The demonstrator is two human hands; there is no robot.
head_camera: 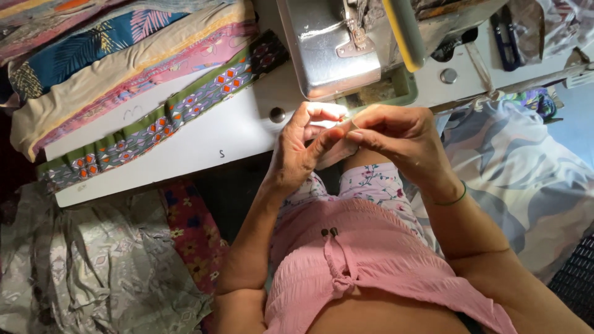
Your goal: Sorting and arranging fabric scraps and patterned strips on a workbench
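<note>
Both hands met at the white table's edge (204, 145): left hand (301, 148) and right hand (402, 139) pinched something too small to tell. One grey metal sewing machine (334, 52) stood just behind; one patterned fabric strip (161, 120) lay alongside.

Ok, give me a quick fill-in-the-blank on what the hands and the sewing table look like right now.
1. The left hand and right hand meet just in front of the metal ____ machine.
2. A thin green band circles the ____ wrist.
3. The folded fabrics are stacked on the table on the ____ side of the picture.
4. The blue snips lie untouched at the upper ____.

Missing words: sewing; right; left; right
</note>
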